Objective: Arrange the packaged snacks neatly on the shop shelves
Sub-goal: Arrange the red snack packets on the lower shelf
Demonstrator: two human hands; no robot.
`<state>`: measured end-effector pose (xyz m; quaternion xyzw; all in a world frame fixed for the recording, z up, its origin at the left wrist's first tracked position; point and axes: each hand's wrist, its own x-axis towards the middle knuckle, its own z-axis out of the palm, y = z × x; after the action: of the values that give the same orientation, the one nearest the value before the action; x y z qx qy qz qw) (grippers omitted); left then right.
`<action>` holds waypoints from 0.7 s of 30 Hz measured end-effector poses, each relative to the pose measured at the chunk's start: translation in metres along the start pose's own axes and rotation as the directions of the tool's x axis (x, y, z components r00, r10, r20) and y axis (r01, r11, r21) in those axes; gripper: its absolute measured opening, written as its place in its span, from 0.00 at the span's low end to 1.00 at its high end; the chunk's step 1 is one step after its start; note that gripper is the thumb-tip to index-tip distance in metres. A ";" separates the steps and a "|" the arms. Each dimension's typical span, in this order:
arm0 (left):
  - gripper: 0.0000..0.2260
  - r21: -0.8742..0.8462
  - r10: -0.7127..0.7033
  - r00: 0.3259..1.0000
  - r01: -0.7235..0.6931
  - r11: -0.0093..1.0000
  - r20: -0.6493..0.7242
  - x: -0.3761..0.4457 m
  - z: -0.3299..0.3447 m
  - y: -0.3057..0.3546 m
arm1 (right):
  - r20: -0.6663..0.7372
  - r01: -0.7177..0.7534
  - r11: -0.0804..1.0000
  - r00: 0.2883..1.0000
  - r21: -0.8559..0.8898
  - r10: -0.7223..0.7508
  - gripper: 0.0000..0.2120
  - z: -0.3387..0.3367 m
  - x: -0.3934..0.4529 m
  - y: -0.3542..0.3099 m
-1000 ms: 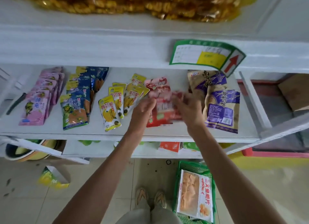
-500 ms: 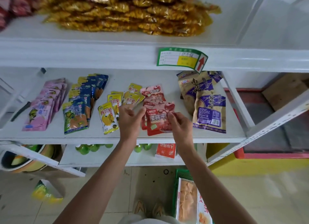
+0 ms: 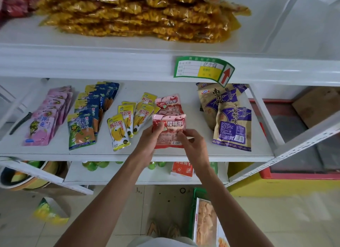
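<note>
We work at a white shelf above tiled floor. Our left hand and right hand each pinch the red cherry packet; below the grip, a green basket holds a chip bag.

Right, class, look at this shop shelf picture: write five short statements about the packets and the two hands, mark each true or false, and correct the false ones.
1. Both the left hand and the right hand hold the red cherry packet. True.
2. The pink packets lie at the right end of the shelf. False: they lie at the left end.
3. The yellow mango packets lie left of the red cherry packet. True.
4. The price label has a blue arrow. False: the arrow is red.
5. The purple and tan bags are held by the right hand. False: they lie on the shelf, untouched.
</note>
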<state>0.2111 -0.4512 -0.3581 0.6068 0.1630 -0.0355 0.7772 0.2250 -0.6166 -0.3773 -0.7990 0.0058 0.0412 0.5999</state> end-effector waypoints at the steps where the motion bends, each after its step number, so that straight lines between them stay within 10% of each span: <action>1: 0.19 0.005 -0.007 1.000 0.007 1.000 0.007 0.004 0.000 -0.001 | 0.038 -0.018 0.999 0.999 0.031 0.017 0.12 0.000 0.003 0.003; 7: 0.16 0.296 0.266 0.904 -0.167 0.940 -0.335 0.020 -0.003 -0.024 | -0.062 0.002 1.000 0.998 -0.005 -0.002 0.08 0.002 0.014 0.020; 13: 0.14 0.132 0.126 0.991 -0.118 0.984 -0.053 0.019 0.009 -0.039 | 0.091 0.396 0.884 0.918 -0.246 -0.386 0.13 0.024 0.005 0.028; 18: 0.12 0.312 0.152 0.988 -0.134 0.941 -0.033 0.046 -0.018 -0.050 | -0.062 0.008 0.874 0.997 -0.485 -0.044 0.22 0.019 0.028 0.044; 21: 0.21 0.665 0.360 0.932 -0.247 0.704 -0.035 0.061 -0.032 -0.068 | -0.045 -0.071 0.822 0.997 -0.566 0.055 0.20 0.022 0.045 0.049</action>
<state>0.2443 -0.4300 -0.4466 0.8576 0.1005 0.0885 0.4965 0.2654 -0.6076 -0.4339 -0.9409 0.0277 0.0500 0.3339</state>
